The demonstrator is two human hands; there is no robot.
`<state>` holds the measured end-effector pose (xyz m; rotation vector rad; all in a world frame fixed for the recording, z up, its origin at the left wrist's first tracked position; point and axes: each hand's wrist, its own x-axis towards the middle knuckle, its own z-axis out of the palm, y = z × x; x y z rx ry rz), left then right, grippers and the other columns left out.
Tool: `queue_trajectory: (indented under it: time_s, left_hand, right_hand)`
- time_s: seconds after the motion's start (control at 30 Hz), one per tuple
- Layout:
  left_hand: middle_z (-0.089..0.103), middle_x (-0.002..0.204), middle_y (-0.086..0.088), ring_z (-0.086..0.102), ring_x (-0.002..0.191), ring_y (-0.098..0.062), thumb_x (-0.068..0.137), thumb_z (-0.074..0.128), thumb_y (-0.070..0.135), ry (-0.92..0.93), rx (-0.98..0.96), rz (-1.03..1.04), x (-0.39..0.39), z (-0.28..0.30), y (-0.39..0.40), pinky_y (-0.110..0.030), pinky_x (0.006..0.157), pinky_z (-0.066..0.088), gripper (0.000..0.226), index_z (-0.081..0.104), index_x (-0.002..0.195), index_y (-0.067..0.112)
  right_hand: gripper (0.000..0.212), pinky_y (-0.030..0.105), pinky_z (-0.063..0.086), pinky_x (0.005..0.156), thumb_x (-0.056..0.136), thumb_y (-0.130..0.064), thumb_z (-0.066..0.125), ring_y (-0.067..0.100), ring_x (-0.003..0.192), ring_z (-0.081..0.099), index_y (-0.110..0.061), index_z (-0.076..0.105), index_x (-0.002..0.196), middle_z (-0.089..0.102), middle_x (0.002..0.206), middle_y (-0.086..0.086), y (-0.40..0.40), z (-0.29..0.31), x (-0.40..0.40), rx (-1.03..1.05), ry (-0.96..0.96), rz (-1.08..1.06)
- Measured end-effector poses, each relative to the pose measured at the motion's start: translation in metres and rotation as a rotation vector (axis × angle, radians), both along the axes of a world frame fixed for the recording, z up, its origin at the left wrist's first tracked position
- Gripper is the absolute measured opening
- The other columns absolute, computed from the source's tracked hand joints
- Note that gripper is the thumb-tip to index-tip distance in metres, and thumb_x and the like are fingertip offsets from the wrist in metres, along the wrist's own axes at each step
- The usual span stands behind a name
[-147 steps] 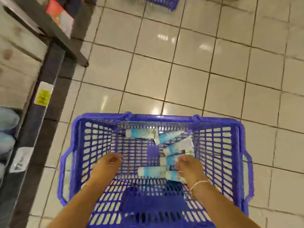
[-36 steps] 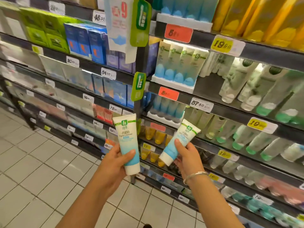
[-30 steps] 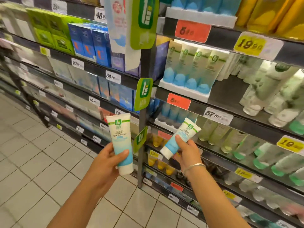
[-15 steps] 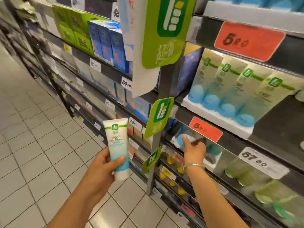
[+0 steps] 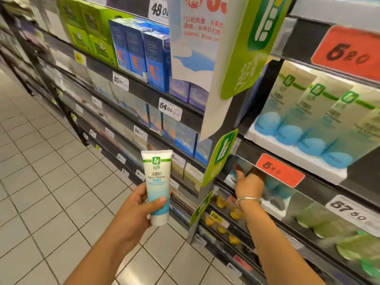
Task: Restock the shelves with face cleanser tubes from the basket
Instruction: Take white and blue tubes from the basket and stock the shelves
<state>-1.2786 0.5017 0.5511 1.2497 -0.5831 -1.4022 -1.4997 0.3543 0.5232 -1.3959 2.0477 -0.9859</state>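
Observation:
My left hand (image 5: 137,210) grips a white and blue face cleanser tube (image 5: 158,186), held upright with its cap down, in front of the shelving. My right hand (image 5: 249,185) reaches into the shelf level under the red 5.20 price tag (image 5: 280,170). Its fingers curl round a second tube (image 5: 242,165) there, of which only a pale blurred part shows. A row of the same tubes (image 5: 312,120) stands cap down in a white tray (image 5: 296,159) on the shelf above. The basket is out of view.
Green hanging signs (image 5: 223,155) stick out from the shelf upright just left of my right hand. Blue and green boxes (image 5: 144,56) fill the shelves on the left. Yellow-capped bottles (image 5: 222,202) sit lower down. Tiled floor (image 5: 41,182) lies to the left.
I turned from the basket on the floor to the shelves with a tube in each hand. My right hand has pushed its tube into the shelf under the red tag; the view moved closer.

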Motion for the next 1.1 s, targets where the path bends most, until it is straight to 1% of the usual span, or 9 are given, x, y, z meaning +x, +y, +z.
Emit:
queue_trajectory:
  time_s: [0.17, 0.27, 0.37, 0.5, 0.7, 0.77, 0.87, 0.97, 1.1]
  left_hand:
    - [0.072, 0.092, 0.003, 0.070, 0.077, -0.012, 0.057, 0.071, 0.013, -0.009, 0.030, -0.058, -0.001, -0.004, -0.003, -0.032, 0.060, 0.055, 0.048, 0.063, 0.103, 0.024]
    - [0.070, 0.099, 0.001, 0.068, 0.087, -0.017, 0.057, 0.073, 0.014, 0.000, 0.054, -0.076, -0.001, -0.006, -0.003, -0.033, 0.063, 0.055, 0.054, 0.061, 0.109, 0.026]
    - [0.069, 0.102, 0.000, 0.067, 0.090, -0.019, 0.055, 0.074, 0.016, 0.003, 0.069, -0.093, -0.001, -0.008, -0.003, -0.032, 0.063, 0.054, 0.058, 0.061, 0.111, 0.026]
    - [0.069, 0.102, -0.001, 0.065, 0.094, -0.021, 0.055, 0.075, 0.015, 0.020, 0.121, -0.110, -0.005, -0.013, 0.002, -0.034, 0.065, 0.054, 0.057, 0.062, 0.109, 0.025]
    - [0.071, 0.101, -0.004, 0.065, 0.088, -0.020, 0.055, 0.076, 0.012, 0.065, 0.257, -0.246, -0.030, -0.032, 0.015, -0.037, 0.066, 0.051, 0.058, 0.063, 0.111, 0.021]
    - [0.069, 0.105, -0.004, 0.064, 0.091, -0.021, 0.056, 0.076, 0.012, 0.058, 0.278, -0.314, -0.042, -0.033, 0.014, -0.036, 0.067, 0.051, 0.058, 0.062, 0.112, 0.022]
    - [0.068, 0.107, -0.004, 0.065, 0.091, -0.019, 0.059, 0.077, 0.013, 0.024, 0.275, -0.430, -0.060, -0.032, 0.009, -0.030, 0.065, 0.051, 0.058, 0.061, 0.114, 0.020]
    - [0.070, 0.105, 0.000, 0.067, 0.092, -0.016, 0.073, 0.072, 0.006, -0.046, 0.248, -0.523, -0.081, -0.030, -0.003, -0.028, 0.065, 0.052, 0.045, 0.058, 0.114, 0.021]
    - [0.068, 0.106, -0.004, 0.066, 0.089, -0.016, 0.079, 0.069, 0.004, -0.136, 0.198, -0.582, -0.112, -0.022, -0.027, -0.032, 0.068, 0.054, 0.036, 0.052, 0.108, 0.017]
  right_hand:
    - [0.034, 0.043, 0.045, 0.078, 0.088, -0.020, 0.062, 0.045, 0.094, 0.060, 0.012, 0.059, 0.097, 0.063, 0.100, 0.032, 0.001, 0.001, 0.004, -0.007, 0.051, -0.049]
    - [0.039, 0.039, 0.043, 0.071, 0.090, -0.027, 0.058, 0.042, 0.091, 0.061, 0.011, 0.059, 0.094, 0.064, 0.096, 0.031, 0.000, -0.002, 0.005, 0.070, 0.151, -0.048]
    - [0.050, 0.041, 0.046, 0.079, 0.092, -0.037, 0.051, 0.039, 0.098, 0.060, 0.011, 0.060, 0.100, 0.063, 0.102, 0.029, -0.007, -0.006, 0.008, 0.185, 0.247, -0.020]
    - [0.053, 0.041, 0.045, 0.082, 0.091, -0.040, 0.052, 0.039, 0.103, 0.058, 0.009, 0.055, 0.111, 0.060, 0.110, 0.028, -0.009, -0.006, 0.007, 0.218, 0.230, -0.032]
    - [0.042, 0.038, 0.043, 0.080, 0.085, -0.028, 0.065, 0.039, 0.100, 0.058, 0.008, 0.057, 0.107, 0.062, 0.110, 0.026, 0.010, -0.001, -0.019, 0.190, 0.011, 0.055]
    - [0.034, 0.028, 0.040, 0.076, 0.085, -0.022, 0.065, 0.034, 0.097, 0.059, 0.006, 0.060, 0.104, 0.064, 0.106, 0.022, 0.022, 0.003, -0.029, 0.126, -0.075, 0.029]
    - [0.013, 0.009, 0.042, 0.061, 0.088, -0.013, 0.060, 0.016, 0.080, 0.058, -0.007, 0.060, 0.099, 0.061, 0.095, 0.009, 0.048, 0.015, -0.041, 0.025, -0.287, 0.111]
    - [0.014, 0.011, 0.051, 0.056, 0.095, -0.013, 0.048, 0.008, 0.067, 0.065, -0.006, 0.059, 0.099, 0.061, 0.089, 0.007, 0.071, 0.025, -0.052, 0.085, -0.636, 0.228]
    - [0.012, 0.016, 0.053, 0.057, 0.093, -0.015, 0.051, 0.009, 0.073, 0.064, -0.010, 0.059, 0.099, 0.066, 0.091, 0.006, 0.088, 0.031, -0.066, 0.255, -0.672, 0.387]
